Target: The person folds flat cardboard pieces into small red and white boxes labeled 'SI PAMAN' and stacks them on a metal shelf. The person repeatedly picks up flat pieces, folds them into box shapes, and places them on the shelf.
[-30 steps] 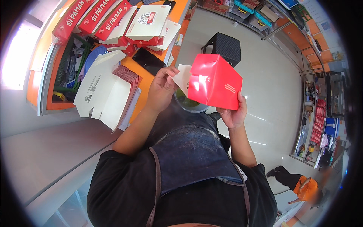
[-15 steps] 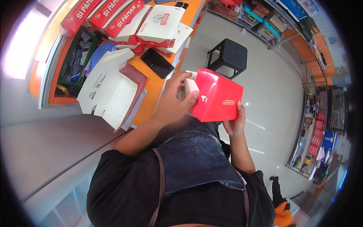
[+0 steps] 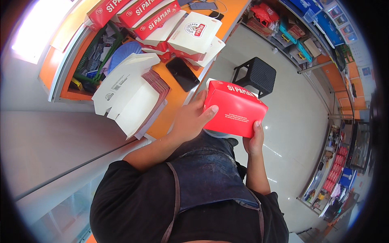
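L hand (image 3: 192,119) pinching L end of glossy red cardboard box (image 3: 235,110), R hand (image 3: 254,141) pinching lower R corner; box midair, R of flat orange surface (image 3: 172,103). Prob. fold-up step; next needs steady R hold.

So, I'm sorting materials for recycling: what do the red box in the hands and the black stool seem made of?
Red box: probably coated card, glossy sheen, creased folds. Black stool: likely moulded plastic, fairly matte, with a woven-look seat texture.
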`<state>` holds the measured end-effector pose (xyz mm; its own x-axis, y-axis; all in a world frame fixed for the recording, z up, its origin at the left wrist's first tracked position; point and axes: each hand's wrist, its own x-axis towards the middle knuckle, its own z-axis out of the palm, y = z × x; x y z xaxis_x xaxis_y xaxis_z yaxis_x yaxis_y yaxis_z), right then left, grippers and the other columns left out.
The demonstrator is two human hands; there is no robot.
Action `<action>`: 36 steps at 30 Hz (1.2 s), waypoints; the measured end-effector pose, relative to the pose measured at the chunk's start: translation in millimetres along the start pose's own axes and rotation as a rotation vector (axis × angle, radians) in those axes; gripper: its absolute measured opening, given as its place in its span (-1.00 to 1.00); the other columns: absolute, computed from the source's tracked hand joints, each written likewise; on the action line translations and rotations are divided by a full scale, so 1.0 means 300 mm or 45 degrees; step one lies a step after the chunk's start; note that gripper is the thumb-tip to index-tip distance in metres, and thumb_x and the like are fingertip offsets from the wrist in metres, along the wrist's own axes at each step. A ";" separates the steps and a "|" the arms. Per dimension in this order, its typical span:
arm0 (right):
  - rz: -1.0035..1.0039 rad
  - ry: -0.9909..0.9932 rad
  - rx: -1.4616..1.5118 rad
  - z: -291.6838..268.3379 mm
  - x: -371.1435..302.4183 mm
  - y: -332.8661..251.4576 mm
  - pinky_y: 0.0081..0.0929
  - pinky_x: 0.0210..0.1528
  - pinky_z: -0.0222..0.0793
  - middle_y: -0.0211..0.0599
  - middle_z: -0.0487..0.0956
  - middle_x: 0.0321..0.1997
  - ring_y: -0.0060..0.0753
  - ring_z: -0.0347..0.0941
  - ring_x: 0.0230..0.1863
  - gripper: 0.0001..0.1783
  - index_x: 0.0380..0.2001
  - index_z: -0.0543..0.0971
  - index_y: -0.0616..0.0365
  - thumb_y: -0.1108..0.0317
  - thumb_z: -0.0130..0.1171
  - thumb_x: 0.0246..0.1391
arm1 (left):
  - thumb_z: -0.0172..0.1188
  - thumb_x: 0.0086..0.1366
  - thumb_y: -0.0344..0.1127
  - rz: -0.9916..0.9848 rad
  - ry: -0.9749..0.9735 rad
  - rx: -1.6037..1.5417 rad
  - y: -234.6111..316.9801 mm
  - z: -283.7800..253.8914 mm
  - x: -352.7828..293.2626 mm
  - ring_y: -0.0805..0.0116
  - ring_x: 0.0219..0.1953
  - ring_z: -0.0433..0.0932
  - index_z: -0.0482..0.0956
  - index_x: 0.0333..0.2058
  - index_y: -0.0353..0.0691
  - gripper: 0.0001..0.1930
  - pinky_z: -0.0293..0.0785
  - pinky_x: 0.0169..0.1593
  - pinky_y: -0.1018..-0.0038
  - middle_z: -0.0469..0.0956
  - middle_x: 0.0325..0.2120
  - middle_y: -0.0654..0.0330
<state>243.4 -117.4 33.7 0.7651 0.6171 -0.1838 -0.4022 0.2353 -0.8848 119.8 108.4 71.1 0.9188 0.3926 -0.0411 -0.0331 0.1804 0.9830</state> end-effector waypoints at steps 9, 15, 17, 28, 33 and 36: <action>0.094 -0.171 -0.033 0.008 0.061 -0.049 -0.14 0.42 0.23 -0.14 0.35 0.42 -0.22 0.30 0.43 -0.27 0.44 0.18 0.24 0.12 0.16 0.38 | 0.41 0.26 -0.01 0.396 0.178 0.317 -0.012 -0.065 -0.031 0.18 0.25 0.50 0.37 0.27 -0.52 -0.19 0.42 0.25 0.39 0.39 0.30 -0.19; 0.127 -0.264 0.084 0.028 0.106 -0.026 -0.13 0.43 0.24 -0.14 0.35 0.42 -0.20 0.28 0.45 -0.25 0.45 0.15 0.23 0.14 0.17 0.38 | 0.53 0.16 -0.08 0.431 0.340 0.280 -0.034 -0.061 -0.034 0.03 0.38 0.37 0.44 0.19 -0.62 -0.18 0.35 0.34 0.30 0.27 0.34 -0.38; 0.154 -0.267 0.088 0.039 0.108 -0.015 -0.12 0.42 0.26 -0.16 0.34 0.43 -0.19 0.29 0.44 -0.27 0.46 0.13 0.21 0.14 0.12 0.40 | 0.53 0.17 -0.08 0.431 0.333 0.266 -0.038 -0.067 -0.033 0.01 0.39 0.35 0.43 0.20 -0.61 -0.19 0.34 0.36 0.29 0.25 0.35 -0.38; 0.201 -0.191 0.253 0.073 0.103 0.024 -0.05 0.38 0.32 -0.19 0.33 0.44 -0.16 0.31 0.42 -0.31 0.48 0.11 0.11 0.14 0.05 0.44 | 0.52 0.10 -0.37 0.468 0.083 0.293 0.015 -0.102 -0.052 0.07 0.48 0.19 0.41 0.27 -0.46 -0.23 0.22 0.41 0.28 0.14 0.43 -0.30; 0.087 -0.164 0.189 0.069 0.099 0.020 -0.05 0.39 0.31 -0.16 0.37 0.40 -0.16 0.32 0.41 -0.30 0.43 0.16 0.16 0.16 0.17 0.38 | 0.47 0.05 -0.47 0.604 0.109 0.116 -0.054 -0.108 -0.050 0.09 0.43 0.24 0.47 0.13 -0.41 -0.37 0.22 0.42 0.27 0.25 0.34 -0.22; 0.107 -0.163 0.184 0.059 0.112 0.007 -0.06 0.40 0.30 -0.15 0.39 0.39 -0.16 0.33 0.41 -0.27 0.41 0.17 0.19 0.16 0.22 0.34 | 0.49 0.04 -0.46 0.559 0.164 -0.124 -0.025 -0.063 -0.051 0.10 0.34 0.33 0.45 0.09 -0.39 -0.38 0.27 0.38 0.27 0.36 0.19 -0.13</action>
<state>259.4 -82.7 33.3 0.6594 0.7274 -0.1898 -0.5366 0.2786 -0.7965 98.6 118.0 61.1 0.7536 0.5584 0.3468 -0.4499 0.0535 0.8915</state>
